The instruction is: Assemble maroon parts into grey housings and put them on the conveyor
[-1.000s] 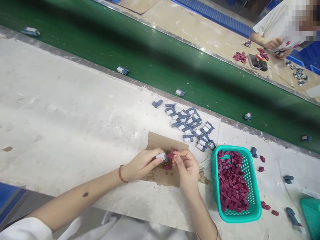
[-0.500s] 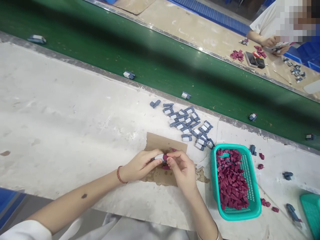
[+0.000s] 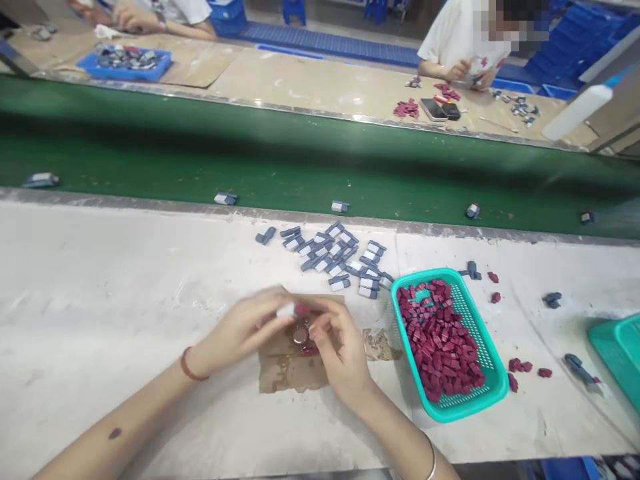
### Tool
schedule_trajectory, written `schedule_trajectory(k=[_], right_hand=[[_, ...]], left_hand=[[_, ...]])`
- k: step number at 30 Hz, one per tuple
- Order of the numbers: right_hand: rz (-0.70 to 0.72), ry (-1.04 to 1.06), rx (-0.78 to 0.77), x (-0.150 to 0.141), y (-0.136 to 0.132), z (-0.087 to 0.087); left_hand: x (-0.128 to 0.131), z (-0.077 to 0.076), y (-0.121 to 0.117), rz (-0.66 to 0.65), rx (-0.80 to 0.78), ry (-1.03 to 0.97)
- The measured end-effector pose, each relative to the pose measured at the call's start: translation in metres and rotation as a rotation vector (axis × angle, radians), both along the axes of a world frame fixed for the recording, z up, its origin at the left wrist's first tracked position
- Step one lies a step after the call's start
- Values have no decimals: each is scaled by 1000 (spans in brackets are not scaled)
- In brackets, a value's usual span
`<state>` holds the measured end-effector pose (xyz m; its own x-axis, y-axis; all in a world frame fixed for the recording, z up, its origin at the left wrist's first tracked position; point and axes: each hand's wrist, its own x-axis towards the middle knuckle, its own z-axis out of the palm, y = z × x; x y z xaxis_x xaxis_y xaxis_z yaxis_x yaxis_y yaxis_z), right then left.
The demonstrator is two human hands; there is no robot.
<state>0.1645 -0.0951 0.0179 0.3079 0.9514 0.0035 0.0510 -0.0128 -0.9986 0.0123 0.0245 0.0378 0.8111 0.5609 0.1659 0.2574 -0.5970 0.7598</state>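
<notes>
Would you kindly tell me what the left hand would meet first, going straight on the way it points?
The left hand would probably meet the right hand just ahead, though blur leaves the depth unclear.

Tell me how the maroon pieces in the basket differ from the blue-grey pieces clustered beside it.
The maroon pieces are one dark red; most blue-grey pieces also show white.
A maroon piece looks shorter than a blue-grey one.
The maroon ones are heaped inside the teal basket; the blue-grey ones lie loose on the table.
Both are groups of many small pieces.
</notes>
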Motion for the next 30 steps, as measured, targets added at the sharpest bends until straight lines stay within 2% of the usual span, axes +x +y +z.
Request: schedule_trajectory(k=[2,4,6,8,11,13,16,18,21,23,25,28,30], right_hand=[[-110,-34,35,1,-4,-2],[-117,-113,42,1,-8,-4],[-25,-240,45,-1,-11,-5],[98,-396,62,-3,-13,-4],[226,-630,84,-2,-15,4],[234,-741,93,9,-19,16],[108,-857,86,43,-33,37],[-24,-988,-11,77,-46,47],[-139,-1291,-189,132,-63,48],[-67,-1440,-228,160,-70,42],[31,-1500,-242,178,-72,35],[97,-1478,-230,190,-73,27],[114,-1465,-222,193,-73,26]], left_hand=[[18,10,32,141,80,8],[42,12,70,292,92,85],[70,8,106,306,50,213],[95,1,135,283,79,278],[125,-7,158,241,181,370],[139,-8,160,216,269,408],[156,-9,153,116,373,420],[170,-11,144,-5,404,418],[194,-19,133,-144,402,409],[210,-25,127,-163,384,390],[223,-28,122,-145,363,356],[231,-27,114,-102,319,282],[225,-21,106,-67,281,226]])
